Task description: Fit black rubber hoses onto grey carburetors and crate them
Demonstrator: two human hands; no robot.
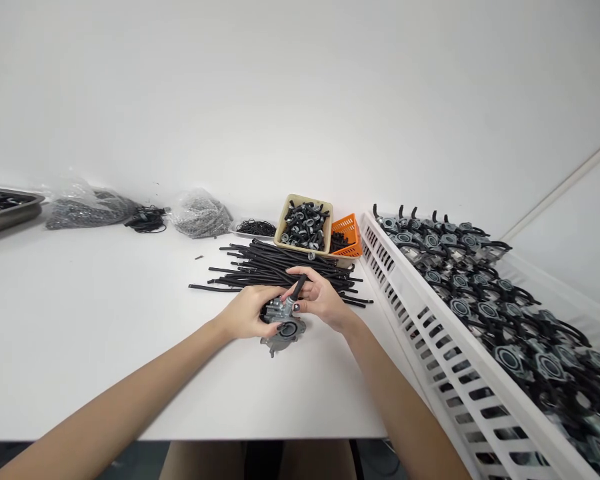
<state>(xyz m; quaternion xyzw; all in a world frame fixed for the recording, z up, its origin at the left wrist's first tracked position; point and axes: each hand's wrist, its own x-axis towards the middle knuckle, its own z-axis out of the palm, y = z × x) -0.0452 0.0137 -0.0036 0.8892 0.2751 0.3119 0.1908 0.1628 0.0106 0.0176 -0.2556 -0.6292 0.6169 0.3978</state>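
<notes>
A silver metal carburetor point(284, 329) is held just over the white table, its round bore facing me. My left hand point(253, 312) is closed around its left side, thumb near the bore. From its upper right rises a short black rubber sleeve point(299, 287) on a metal cap. My right hand point(321, 300) is closed on this cap, with the thumb at its base and the fingers behind. Part of the carburetor's left side is hidden by my left hand. Just behind both hands lies a loose pile of black rubber hoses point(260, 263).
A cream bin point(279, 233) of black-sleeved caps stands behind the hoses, beside an orange basket point(351, 230). A white slatted crate point(430, 327) full of carburetors runs along the right. Farther left are plastic bags of small parts point(200, 215), a black bundle point(147, 219) and a metal tray point(17, 212).
</notes>
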